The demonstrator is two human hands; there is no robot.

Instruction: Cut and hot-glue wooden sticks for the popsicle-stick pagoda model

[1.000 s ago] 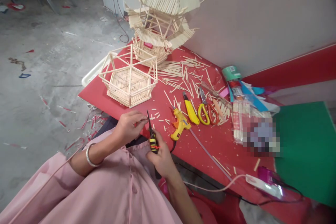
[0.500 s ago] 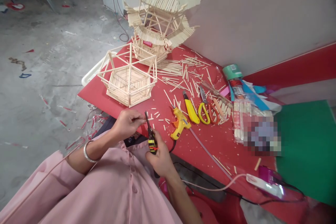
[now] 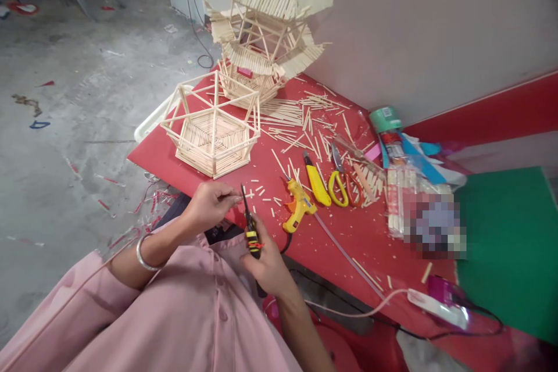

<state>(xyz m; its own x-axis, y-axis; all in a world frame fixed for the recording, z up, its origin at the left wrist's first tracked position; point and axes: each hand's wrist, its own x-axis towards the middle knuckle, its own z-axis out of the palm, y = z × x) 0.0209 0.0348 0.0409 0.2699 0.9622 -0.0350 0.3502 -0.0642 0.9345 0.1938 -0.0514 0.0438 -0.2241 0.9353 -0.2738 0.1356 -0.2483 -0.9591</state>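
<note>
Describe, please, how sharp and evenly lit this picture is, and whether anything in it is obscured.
Head view: soft, even light, with faint shadows on the red tabletop; the black-and-yellow cutters in the right hand are sharp; a pixelated patch hides part of the clear packet of sticks; the right-hand corners darken.

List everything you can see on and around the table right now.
stick tower: one, pale wood, table's far end
hexagonal stick basket: one, pale wood, in front of tower
loose sticks: many, pale, scattered mid-table
glue gun: one, yellow, near hands
utility knife: one, yellow, beside glue gun
yellow scissors: one, right of knife
table: one, red, under everything
green sheet: one, far right
cutters: one, black-yellow, in right hand
left hand: one, fingers pinched by cutter tip
right hand: one, gripping cutters
</note>
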